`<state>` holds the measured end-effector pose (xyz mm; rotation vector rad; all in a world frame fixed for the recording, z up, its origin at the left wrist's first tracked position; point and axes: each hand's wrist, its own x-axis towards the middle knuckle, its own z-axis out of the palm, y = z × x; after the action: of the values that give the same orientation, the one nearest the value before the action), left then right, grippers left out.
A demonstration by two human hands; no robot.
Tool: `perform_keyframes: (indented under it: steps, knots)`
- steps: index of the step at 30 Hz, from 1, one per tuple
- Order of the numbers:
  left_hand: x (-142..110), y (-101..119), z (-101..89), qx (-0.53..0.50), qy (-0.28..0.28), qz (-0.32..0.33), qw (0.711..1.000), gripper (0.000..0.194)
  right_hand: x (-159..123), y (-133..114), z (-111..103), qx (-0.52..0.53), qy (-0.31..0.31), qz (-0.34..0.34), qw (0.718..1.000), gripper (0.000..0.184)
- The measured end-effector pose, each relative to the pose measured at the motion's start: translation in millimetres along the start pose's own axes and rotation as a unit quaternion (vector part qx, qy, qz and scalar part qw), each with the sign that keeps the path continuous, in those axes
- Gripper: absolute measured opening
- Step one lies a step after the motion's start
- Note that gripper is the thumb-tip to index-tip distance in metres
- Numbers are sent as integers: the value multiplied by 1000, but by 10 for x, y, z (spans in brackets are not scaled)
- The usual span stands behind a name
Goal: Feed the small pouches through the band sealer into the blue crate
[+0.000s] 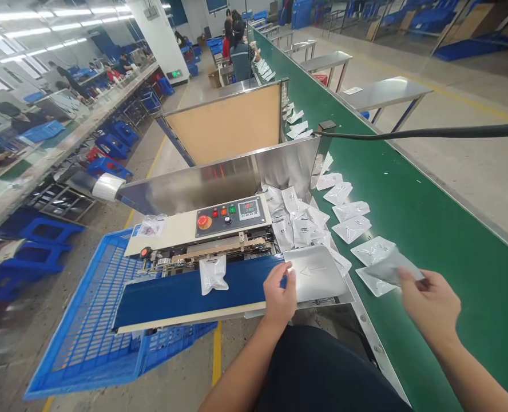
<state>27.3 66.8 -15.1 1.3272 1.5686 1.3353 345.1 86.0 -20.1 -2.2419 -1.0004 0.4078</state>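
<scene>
My right hand [432, 303] pinches a silvery-white pouch [393, 268] by one end, over the green conveyor belt [443, 229]. The held pouch is a little blurred and overlaps two flat pouches on the belt. My left hand [281, 294] is loosely curled at the edge of a metal feed plate [316, 274] marked with an arrow. Blue belt shows between its thumb and fingers, and I see nothing held there. On the blue belt [245, 280] of a band sealing machine, another white pouch [213, 276] hangs with its top edge at the sealing strip.
Several white pouches [303, 223] are piled behind the feed plate. More pouches [350, 229] line the green belt's near edge. The control panel [230, 216] has a red stop knob. A blue crate [86, 320] stands below the machine. A black cable [425, 133] crosses above the green belt.
</scene>
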Motion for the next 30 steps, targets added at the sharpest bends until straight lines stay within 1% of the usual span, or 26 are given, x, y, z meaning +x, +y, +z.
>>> perform_keyframes:
  steps: [1, 2, 3, 4, 5, 6, 7, 8, 9, 10, 11, 13, 15, 16, 17, 18, 19, 21, 22, 24, 25, 27, 28, 29, 30]
  knots:
    - [23, 42, 110, 4, -31, 20, 999, 38, -104, -233, 30, 47, -51, -31, 997, 49]
    - [43, 81, 206, -1, -61, 34, 998, 38, -210, -451, 77, 92, -116, -56, 987, 54]
    - [61, 115, 284, -10, -86, 42, 995, 39, -314, -642, 135, 137, -179, -72, 972, 56]
    - [77, 141, 340, -21, -100, 41, 994, 39, -410, -797, 202, 185, -250, -72, 948, 57]
    - [90, 156, 372, -30, -100, 31, 994, 38, -495, -914, 272, 237, -311, -62, 918, 58]
    - [100, 159, 380, -36, -86, 12, 996, 38, -566, -994, 341, 291, -364, -44, 884, 59]
    - [109, 150, 367, -40, -62, -11, 997, 39, -622, -1041, 406, 339, -403, -21, 850, 60]
    - [116, 130, 340, -44, -38, -34, 998, 41, -661, -1062, 468, 373, -428, -2, 823, 61]
    - [122, 99, 304, -51, -20, -53, 997, 43, -683, -1066, 527, 388, -442, 10, 809, 62]
    - [131, 59, 265, -61, -13, -68, 996, 43, -688, -1061, 585, 382, -448, 13, 808, 62]
    - [146, 13, 230, -71, -14, -78, 994, 43, -677, -1054, 645, 359, -447, 8, 819, 60]
    - [204, -94, 179, -83, -11, -102, 991, 42, -611, -1056, 774, 286, -423, -21, 860, 55]
    - [311, -209, 155, -93, 30, -171, 980, 39, -514, -1095, 922, 230, -384, -40, 893, 52]
    - [378, -265, 147, -108, 62, -218, 968, 37, -468, -1132, 1002, 215, -369, -34, 904, 51]
    - [449, -318, 136, -130, 94, -264, 951, 37, -433, -1181, 1084, 208, -363, -18, 908, 50]
    - [517, -366, 119, -154, 122, -302, 933, 38, -414, -1243, 1166, 206, -367, 8, 907, 48]
    - [577, -408, 91, -176, 144, -326, 918, 38, -414, -1315, 1244, 204, -381, 33, 901, 46]
    - [658, -474, 2, -197, 173, -342, 903, 39, -471, -1480, 1375, 201, -411, 61, 887, 42]
    - [677, -500, -60, -197, 183, -343, 900, 39, -520, -1561, 1421, 198, -426, 60, 881, 41]
    - [678, -540, -207, -198, 200, -341, 897, 41, -618, -1682, 1459, 191, -451, 41, 871, 40]
    - [665, -557, -287, -201, 210, -340, 895, 41, -647, -1703, 1447, 189, -463, 29, 865, 42]
    - [622, -588, -452, -202, 229, -337, 891, 37, -624, -1622, 1367, 185, -474, 7, 861, 49]
    - [592, -599, -536, -198, 239, -332, 890, 34, -563, -1509, 1302, 177, -460, -4, 870, 53]
    - [556, -607, -620, -191, 251, -320, 893, 33, -471, -1347, 1224, 165, -425, -14, 890, 56]
    - [513, -609, -705, -179, 269, -302, 897, 32, -354, -1138, 1137, 145, -370, -20, 917, 57]
